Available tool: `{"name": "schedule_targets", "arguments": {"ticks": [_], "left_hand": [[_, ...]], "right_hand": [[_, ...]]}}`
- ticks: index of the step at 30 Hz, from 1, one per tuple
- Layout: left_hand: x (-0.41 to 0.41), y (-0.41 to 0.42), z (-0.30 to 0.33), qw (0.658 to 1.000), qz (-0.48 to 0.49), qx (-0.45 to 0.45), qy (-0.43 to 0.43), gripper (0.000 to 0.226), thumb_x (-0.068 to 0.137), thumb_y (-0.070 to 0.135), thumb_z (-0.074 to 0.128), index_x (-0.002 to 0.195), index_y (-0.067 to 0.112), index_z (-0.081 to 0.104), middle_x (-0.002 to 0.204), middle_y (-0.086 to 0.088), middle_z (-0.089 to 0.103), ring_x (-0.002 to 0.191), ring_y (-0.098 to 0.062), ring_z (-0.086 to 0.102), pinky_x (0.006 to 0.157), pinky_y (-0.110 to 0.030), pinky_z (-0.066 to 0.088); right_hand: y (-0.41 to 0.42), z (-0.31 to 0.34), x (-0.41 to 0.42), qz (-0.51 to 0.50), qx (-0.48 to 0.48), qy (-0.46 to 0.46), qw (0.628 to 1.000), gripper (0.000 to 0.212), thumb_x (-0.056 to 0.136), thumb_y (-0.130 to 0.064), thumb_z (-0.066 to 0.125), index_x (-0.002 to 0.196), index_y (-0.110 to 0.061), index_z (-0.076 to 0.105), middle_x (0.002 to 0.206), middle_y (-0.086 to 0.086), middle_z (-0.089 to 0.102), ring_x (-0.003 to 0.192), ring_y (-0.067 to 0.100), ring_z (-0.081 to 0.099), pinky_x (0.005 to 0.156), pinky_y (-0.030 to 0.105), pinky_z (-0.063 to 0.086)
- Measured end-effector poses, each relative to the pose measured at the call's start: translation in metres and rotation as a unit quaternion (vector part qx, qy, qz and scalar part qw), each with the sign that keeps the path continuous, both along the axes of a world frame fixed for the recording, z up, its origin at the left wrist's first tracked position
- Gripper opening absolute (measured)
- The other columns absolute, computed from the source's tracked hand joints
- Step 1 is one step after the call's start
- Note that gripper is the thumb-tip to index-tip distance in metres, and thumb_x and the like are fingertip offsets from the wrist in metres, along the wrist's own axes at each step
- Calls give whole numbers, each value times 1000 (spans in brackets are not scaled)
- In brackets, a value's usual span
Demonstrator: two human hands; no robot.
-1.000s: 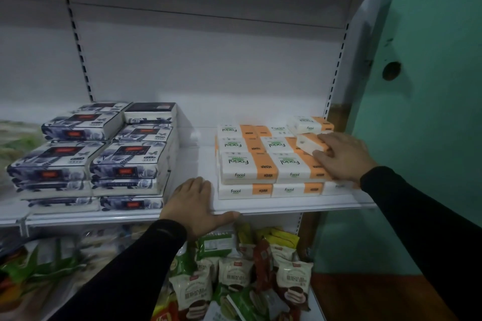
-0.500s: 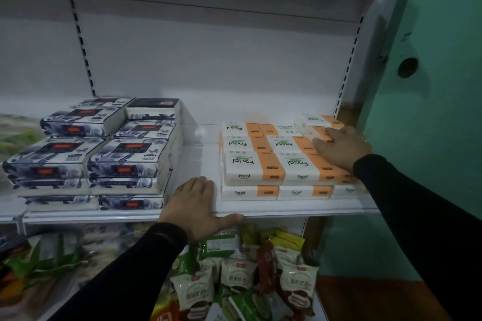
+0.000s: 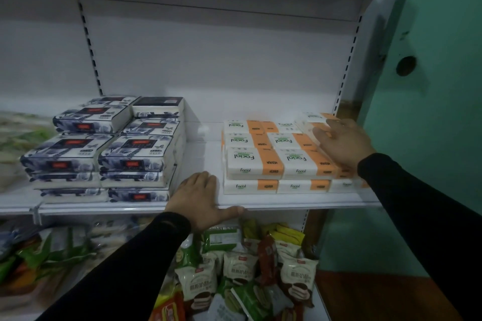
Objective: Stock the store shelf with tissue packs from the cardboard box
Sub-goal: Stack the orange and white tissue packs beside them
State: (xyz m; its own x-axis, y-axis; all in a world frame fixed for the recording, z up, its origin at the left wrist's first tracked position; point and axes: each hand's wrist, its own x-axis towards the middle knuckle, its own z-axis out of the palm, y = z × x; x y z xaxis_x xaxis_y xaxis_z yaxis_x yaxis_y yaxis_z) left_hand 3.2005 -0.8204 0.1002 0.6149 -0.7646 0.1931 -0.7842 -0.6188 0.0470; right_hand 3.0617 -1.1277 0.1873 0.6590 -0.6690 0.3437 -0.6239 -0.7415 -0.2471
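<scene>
Shelf (image 3: pixel 287 202) lip under left hand (image 3: pixel 202 199); gap between stacks.

We have a bare strip of shelf (image 3: pixel 206 154) between the blue-patterned packs (image 3: pixel 114 148) and the orange-white tissue packs (image 3: pixel 276 156); our left hand (image 3: pixel 202 199) sits at its front end. Tall open room above both stacks, up to the shelf overhead. Right side is closed off by the slotted upright (image 3: pixel 348 60). Our right hand (image 3: pixel 344 142) covers the stack's right end.
</scene>
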Motion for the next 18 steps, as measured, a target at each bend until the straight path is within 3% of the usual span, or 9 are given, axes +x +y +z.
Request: {"name": "schedule_targets", "arguments": {"ticks": [4, 7, 10, 14, 18], "left_hand": [[-12, 6, 14, 998, 5, 12, 69, 96, 76, 85, 36, 135, 11, 40, 142, -9, 40, 132, -24, 34, 110, -36, 28], [-35, 24, 21, 994, -22, -61, 93, 69, 88, 63, 50, 133, 11, 46, 139, -9, 46, 128, -24, 40, 104, -33, 33], [-66, 61, 15, 982, -51, -127, 128, 59, 95, 51, 48, 140, 14, 45, 146, -5, 43, 133, -20, 38, 107, -28, 30], [-103, 120, -13, 967, -48, -185, 171, 49, 96, 46, 50, 136, 18, 51, 137, -2, 53, 121, -18, 51, 92, -24, 38], [-117, 172, -75, 964, 5, -157, 214, 51, 94, 51, 51, 133, 18, 55, 133, -4, 57, 121, -19, 52, 93, -24, 37]], "right_hand": [[50, 1, -38, 72, -3, -73, 995, 68, 95, -63, 33, 148, -20, 39, 155, 9, 32, 143, 27, 28, 117, 41, 23], [91, -1, -65, 128, -22, -102, 986, 61, 97, -55, 43, 146, -19, 42, 153, 10, 35, 141, 25, 31, 112, 31, 23], [133, -17, -81, 181, -24, -115, 976, 63, 95, -57, 44, 144, -16, 45, 149, 11, 39, 138, 22, 32, 106, 22, 20], [192, -60, -96, 236, 21, -91, 967, 57, 98, -53, 44, 146, -22, 42, 152, 3, 34, 139, 15, 28, 107, 20, 19], [243, -127, -100, 271, 80, -43, 958, 64, 94, -60, 41, 138, -14, 51, 142, 9, 47, 133, 23, 41, 107, 25, 29]]}}
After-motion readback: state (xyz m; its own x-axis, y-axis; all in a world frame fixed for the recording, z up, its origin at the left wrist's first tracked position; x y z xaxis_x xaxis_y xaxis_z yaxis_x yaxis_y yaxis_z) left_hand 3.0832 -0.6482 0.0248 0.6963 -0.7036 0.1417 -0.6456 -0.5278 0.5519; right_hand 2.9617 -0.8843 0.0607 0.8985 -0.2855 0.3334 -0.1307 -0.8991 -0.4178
